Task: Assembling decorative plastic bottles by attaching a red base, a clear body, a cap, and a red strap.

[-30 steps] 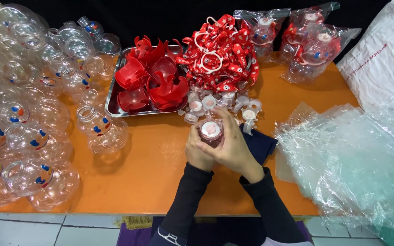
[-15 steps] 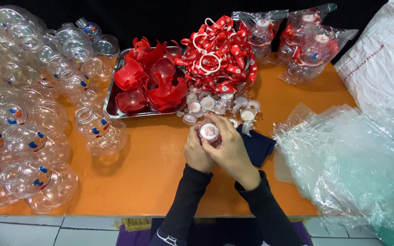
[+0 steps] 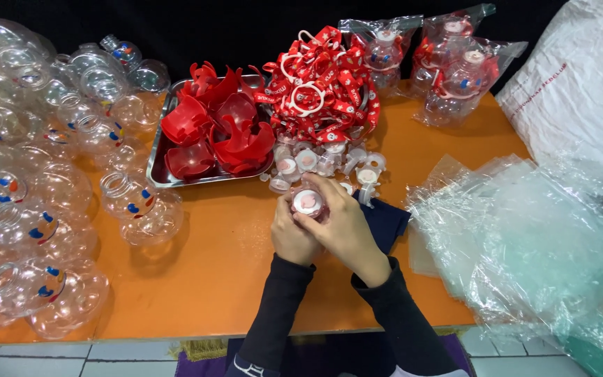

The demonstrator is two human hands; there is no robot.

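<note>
holding a small clear cap with a pink centre between both sets of fingers, my left hand and right hand curl tight around it above the orange table, just before the loose caps and steel tray.

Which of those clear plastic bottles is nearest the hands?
The clear bottle lying just below the metal tray's front left corner; the others are piled farther left.

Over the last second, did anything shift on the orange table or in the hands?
Hardly. Both hands, left and right, keep clasping the small clear cap with its pink centre, only shifting slightly. The metal tray of red parts, strap pile, clear bottles and bags stayed put.
</note>
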